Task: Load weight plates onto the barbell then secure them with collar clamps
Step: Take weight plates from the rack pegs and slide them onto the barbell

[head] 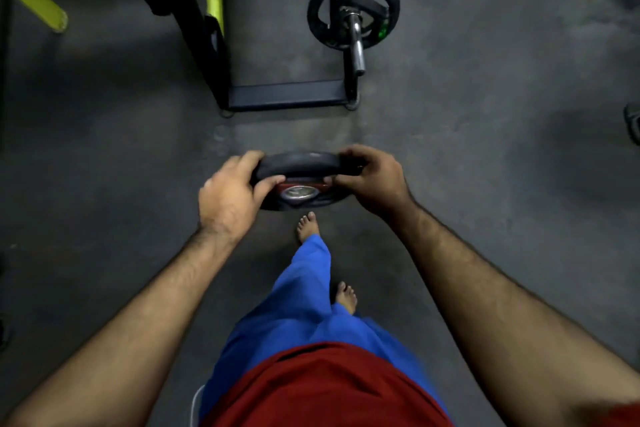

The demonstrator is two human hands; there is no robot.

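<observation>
Hands, left (230, 198) and right (372, 178), both gripping black weight plate (298, 166), fingers curled round rim.

Your head cam is dim overall, floor (485, 114) a murky grey with soft shadow patches at left and right. Small glare on the bar end (356, 45). Wide-angle bend at the edges; corners go near black, probably vignetting. Trouser leg (304, 288) is slightly motion-blurred
</observation>
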